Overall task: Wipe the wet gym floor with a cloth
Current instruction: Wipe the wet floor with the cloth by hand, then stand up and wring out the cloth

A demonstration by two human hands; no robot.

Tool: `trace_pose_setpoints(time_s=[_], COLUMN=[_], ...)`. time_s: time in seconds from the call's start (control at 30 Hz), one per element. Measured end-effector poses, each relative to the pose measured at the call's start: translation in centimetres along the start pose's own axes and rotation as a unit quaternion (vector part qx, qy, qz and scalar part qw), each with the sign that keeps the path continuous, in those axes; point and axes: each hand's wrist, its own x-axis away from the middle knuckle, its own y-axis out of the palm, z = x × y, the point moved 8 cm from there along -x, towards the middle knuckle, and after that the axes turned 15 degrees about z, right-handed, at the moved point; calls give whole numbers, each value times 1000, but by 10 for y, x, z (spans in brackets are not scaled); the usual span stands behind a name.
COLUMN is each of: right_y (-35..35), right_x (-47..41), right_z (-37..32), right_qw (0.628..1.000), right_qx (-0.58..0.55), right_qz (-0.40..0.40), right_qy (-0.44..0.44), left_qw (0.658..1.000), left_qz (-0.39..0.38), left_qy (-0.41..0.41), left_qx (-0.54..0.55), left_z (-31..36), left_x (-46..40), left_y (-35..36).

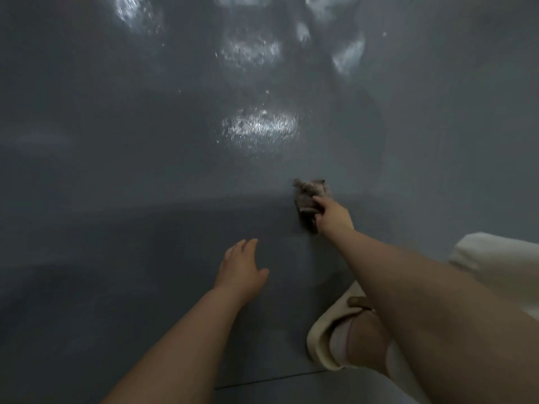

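Gripping a crumpled grey cloth, the right hand reaches forward with its arm stretched out, its fingers curled round the near end of the cloth. The cloth lies bunched against the grey gym floor, just right of the middle of the view, with its far end sticking out beyond the hand. The picture is blurred there, so the folds of the cloth cannot be made out.

The left hand is lower and to the left, well apart from the cloth. Its fingers are straight and slightly spread, the thumb pointing off to the right, and it holds nothing. Whether the palm touches the floor or hovers just above it cannot be told.

Beyond the cloth, a wet patch glistens on the floor, speckled with bright reflections. More shiny wet patches lie farther off along the top of the view.

At the lower right, under the right forearm, a foot in a cream slipper and a pale sock stands on the floor. A thin dark seam runs across the floor near the slipper. A white garment shows at the right edge.
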Motion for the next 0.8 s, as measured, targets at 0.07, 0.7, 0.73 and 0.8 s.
trace_pose_setpoints(time_s=[0.07, 0.7, 0.73, 0.8], right_y=[-21, -202, -206, -215], right_x=[12, 130, 131, 134], right_z=[-6, -110, -117, -131], right_qw=[990, 873, 873, 867], right_qx=[-113, -458, -453, -449], right_qz=[-7, -140, -160, -199], right_qy=[80, 92, 84, 81], left_qw=[1000, 950, 941, 927], left_qz=[9, 293, 317, 350], left_qy=[13, 110, 118, 131], left_qx=[-2, -19, -15, -4], left_z=[16, 164, 170, 177], left_x=[1, 130, 134, 137], left_y=[-16, -183, -194, -215])
